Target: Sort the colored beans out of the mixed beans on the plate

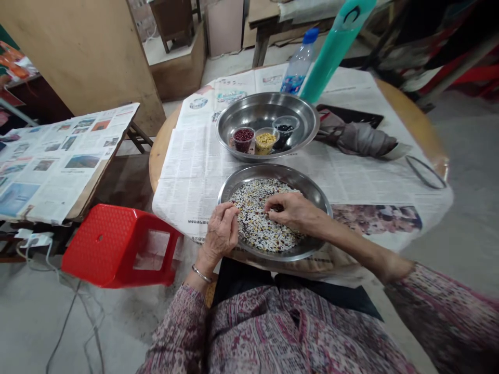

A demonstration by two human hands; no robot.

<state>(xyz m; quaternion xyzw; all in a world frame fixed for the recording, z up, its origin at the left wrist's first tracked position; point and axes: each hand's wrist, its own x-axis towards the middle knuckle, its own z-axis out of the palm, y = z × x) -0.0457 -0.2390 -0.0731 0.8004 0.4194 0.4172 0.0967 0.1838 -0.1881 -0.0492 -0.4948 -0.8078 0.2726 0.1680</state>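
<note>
Holding right hand [290, 209] curled narrow over grain mix [259, 228], in pan [312, 189] by near edge of counter [159, 150]; left hand [222, 231] curled at left rim [222, 190] (cannot tell about pinched grains). Could tip pan, spilling grain mix, if leaning on rim.

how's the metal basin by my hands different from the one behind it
The near basin holds a mix of white, yellow and dark grains, while the far basin holds three clear cups. Your right hand is over the near basin; neither is over the far basin. Both are round, shiny metal.
</note>
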